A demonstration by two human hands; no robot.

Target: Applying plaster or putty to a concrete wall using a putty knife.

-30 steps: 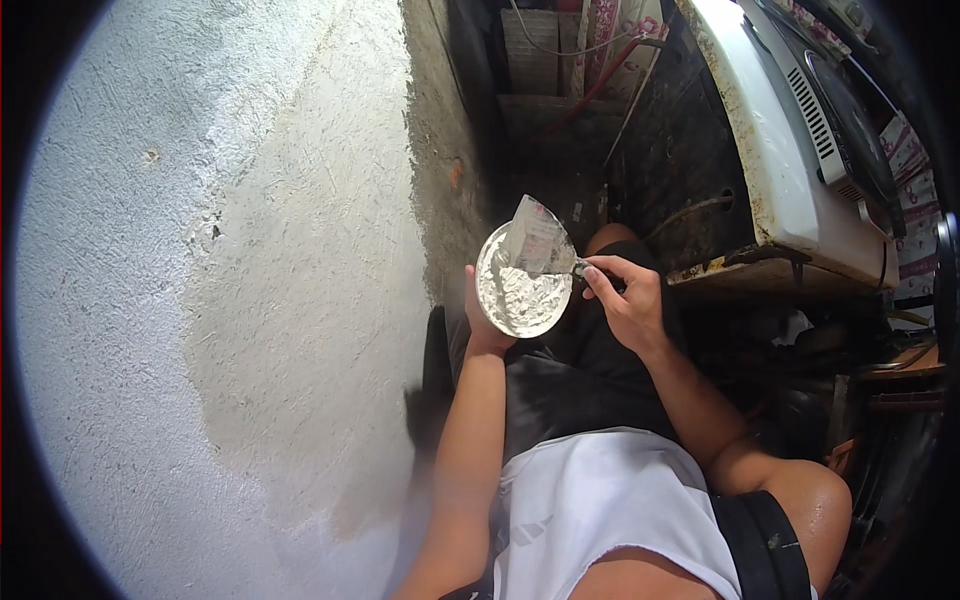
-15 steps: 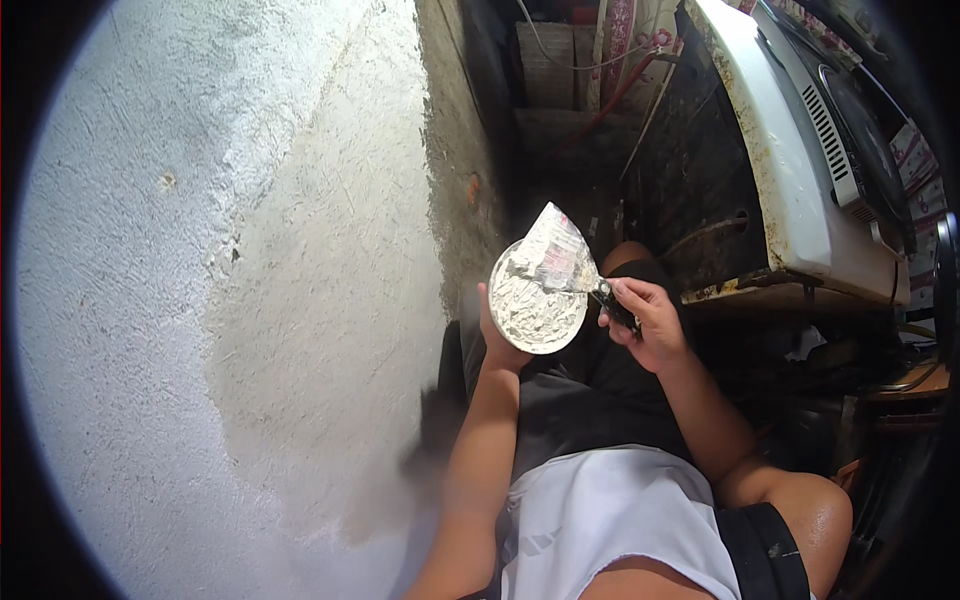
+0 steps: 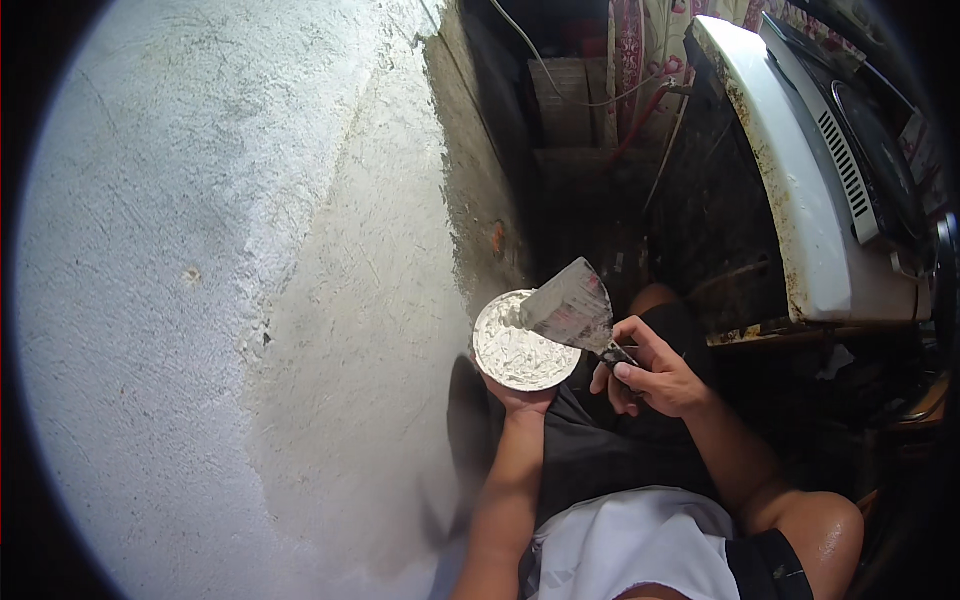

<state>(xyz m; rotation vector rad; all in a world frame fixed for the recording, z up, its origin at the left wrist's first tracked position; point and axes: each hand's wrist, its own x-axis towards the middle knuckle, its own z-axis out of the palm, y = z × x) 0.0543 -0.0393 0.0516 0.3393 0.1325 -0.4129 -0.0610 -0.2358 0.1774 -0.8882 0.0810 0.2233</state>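
My left hand [image 3: 522,396] is closed around the underside of a round tub [image 3: 528,384], which mostly hides its fingers. Whitish, lumpy putty [image 3: 530,355] fills the tub up near its rim. In my right hand [image 3: 660,375] is a putty knife [image 3: 570,310], gripped by its dark handle with fingers and thumb. Its wide, smeared blade points up and left, over the right side of the tub. Whether the blade's edge touches the putty I cannot tell. Close on the left stands a wall with a smooth greyish coated patch [image 3: 350,330].
Rougher whitish wall [image 3: 150,300] surrounds the patch, and a bare brown strip [image 3: 485,200] runs along its far edge. A white, rust-edged appliance [image 3: 790,200] stands to the right. Behind are a red hose [image 3: 640,122], a pale cable [image 3: 560,95] and a patterned curtain [image 3: 650,40].
The view has shifted, so the wall and appliance sit lower and farther right. The putty knife's blade has turned, its face now darker and tilted over the tub. Both hands keep their hold.
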